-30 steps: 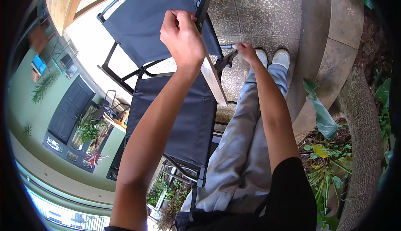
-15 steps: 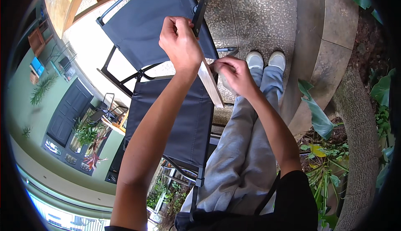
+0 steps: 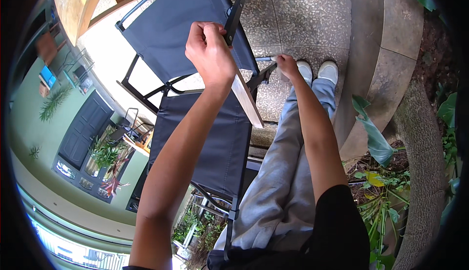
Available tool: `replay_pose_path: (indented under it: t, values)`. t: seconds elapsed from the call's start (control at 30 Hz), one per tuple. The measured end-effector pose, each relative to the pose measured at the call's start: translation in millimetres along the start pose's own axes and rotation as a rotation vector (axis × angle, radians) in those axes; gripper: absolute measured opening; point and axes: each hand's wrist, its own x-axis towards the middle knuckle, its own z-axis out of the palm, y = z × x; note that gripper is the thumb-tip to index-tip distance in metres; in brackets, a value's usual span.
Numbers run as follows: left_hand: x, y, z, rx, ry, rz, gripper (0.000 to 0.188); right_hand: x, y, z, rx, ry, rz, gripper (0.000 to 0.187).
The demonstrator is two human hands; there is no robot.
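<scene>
A black folding chair (image 3: 200,143) with fabric seat and back lies in front of me, its dark metal frame at odd angles. My left hand (image 3: 210,50) is closed round the chair's armrest, where a dark metal bar (image 3: 238,13) meets a pale wooden strip (image 3: 248,101). The strip's free end sticks out below my wrist. Farther right and lower, my right hand (image 3: 287,67) is closed at the outer end of a dark chair leg (image 3: 261,77), beside a thin silver tube (image 3: 264,59). Its fingertips are partly hidden.
My shoes (image 3: 328,71) stand on the speckled tile floor (image 3: 312,21), just beyond my right hand. A stone ledge (image 3: 398,69) runs along the right, with plants and a trunk (image 3: 417,123) behind it. Curved wooden furniture (image 3: 80,6) stands at upper left.
My right hand has moved right and slightly up, away from the wooden strip to the end of the chair leg. My left hand keeps its grip on the armrest.
</scene>
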Motion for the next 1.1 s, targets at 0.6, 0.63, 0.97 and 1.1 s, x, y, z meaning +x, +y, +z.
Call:
replay_pose_path:
  t: [0.6, 0.63, 0.97, 1.1]
  values:
    - [0.3, -2.5, -2.6, 0.015, 0.025, 0.010, 0.028, -151.5, -159.9, -47.5, 0.380, 0.128, -0.416, 0.026]
    - [-0.2, -2.2, -0.5, 0.011, 0.022, 0.011, 0.028, -147.2, -150.1, -41.0, 0.371, 0.189, -0.357, 0.029]
    - [0.9, -7.1, -8.5, 0.068, 0.041, 0.023, 0.031, -203.8, -206.9, -57.5, 0.703, -0.039, -0.247, 0.026]
    - [3.3, -9.9, -5.2, 0.064, 0.042, 0.042, 0.031, -187.9, -165.9, -34.0, 0.668, 0.058, -0.443, 0.029]
